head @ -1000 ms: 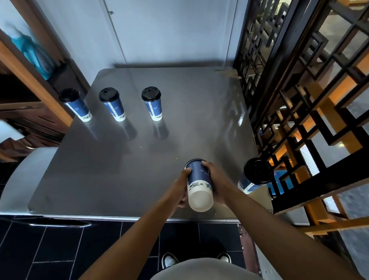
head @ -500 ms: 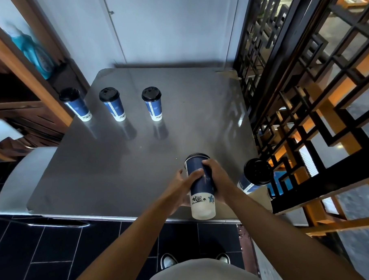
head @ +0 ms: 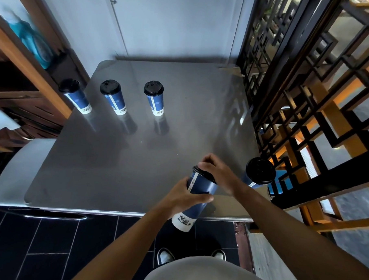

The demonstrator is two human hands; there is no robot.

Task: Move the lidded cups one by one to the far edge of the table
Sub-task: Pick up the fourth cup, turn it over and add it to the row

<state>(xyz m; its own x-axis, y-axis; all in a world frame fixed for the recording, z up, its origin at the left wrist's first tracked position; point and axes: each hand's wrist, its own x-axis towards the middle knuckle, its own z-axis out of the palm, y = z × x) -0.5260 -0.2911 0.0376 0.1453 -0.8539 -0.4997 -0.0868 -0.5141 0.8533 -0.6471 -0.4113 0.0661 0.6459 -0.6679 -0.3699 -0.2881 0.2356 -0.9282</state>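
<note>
While both hands grip it, left hand (head: 184, 196) round the body and right hand (head: 217, 173) on the lid, the tilted blue paper cup with a black lid (head: 199, 190) should be uprighted before carrying.

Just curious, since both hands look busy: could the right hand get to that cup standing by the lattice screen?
Probably yes. The cup stands upright just right of the right hand, with nothing between them. But that hand is on the lid of the held cup, so it must let go first.
</note>
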